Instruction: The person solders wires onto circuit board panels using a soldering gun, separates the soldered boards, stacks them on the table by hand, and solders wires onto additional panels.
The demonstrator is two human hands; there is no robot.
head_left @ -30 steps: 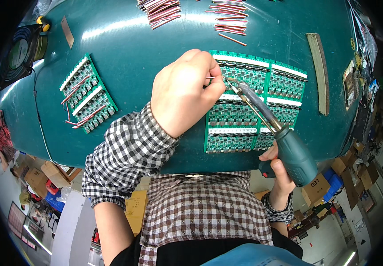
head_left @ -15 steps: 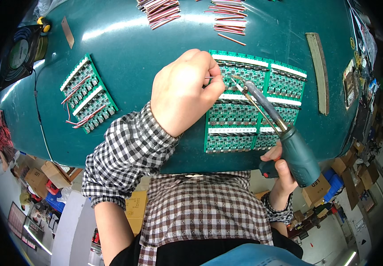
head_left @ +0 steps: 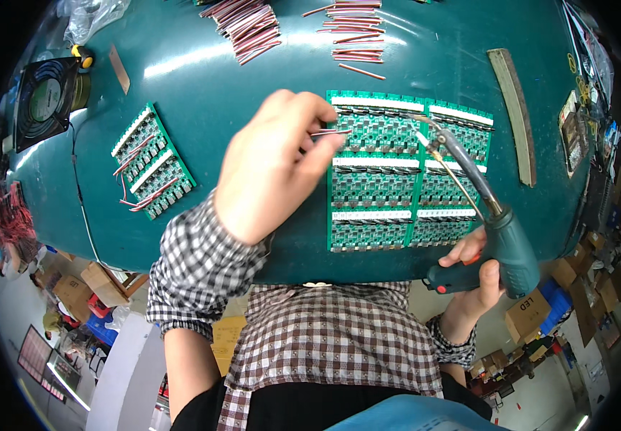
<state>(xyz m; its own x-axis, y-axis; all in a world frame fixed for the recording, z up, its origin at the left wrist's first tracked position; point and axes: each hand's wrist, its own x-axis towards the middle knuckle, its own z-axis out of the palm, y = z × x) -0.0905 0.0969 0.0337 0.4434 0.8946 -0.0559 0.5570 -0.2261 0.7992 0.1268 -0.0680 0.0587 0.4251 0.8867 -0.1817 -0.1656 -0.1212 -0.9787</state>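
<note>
My left hand (head_left: pixel 271 169), slightly blurred, has its thumb and forefinger pinched on a thin red and white wire (head_left: pixel 330 132). The wire's end points right, over the upper left of a large panel of green circuit boards (head_left: pixel 374 188) with white connector rows. In my right hand (head_left: pixel 481 276) is a dark green soldering gun (head_left: pixel 517 251), gripped by its handle. Its long metal tip reaches up and left above the panel's top rows, apart from the wire. A smaller green circuit board panel (head_left: pixel 154 161) lies to the left, with several red and white wires on it.
Piles of cut wires (head_left: pixel 253 32) lie at the far side of the green table. A narrow grey-brown strip (head_left: pixel 513 118) lies right of the panel. A black fan (head_left: pixel 44 100) stands at the left, with its cable running toward the near edge. Loose red wires (head_left: pixel 12 215) are at the far left.
My left hand has moved left with the wire. The soldering gun has shifted right, so its tip is farther from my left fingers. The whole view has also shifted slightly.
</note>
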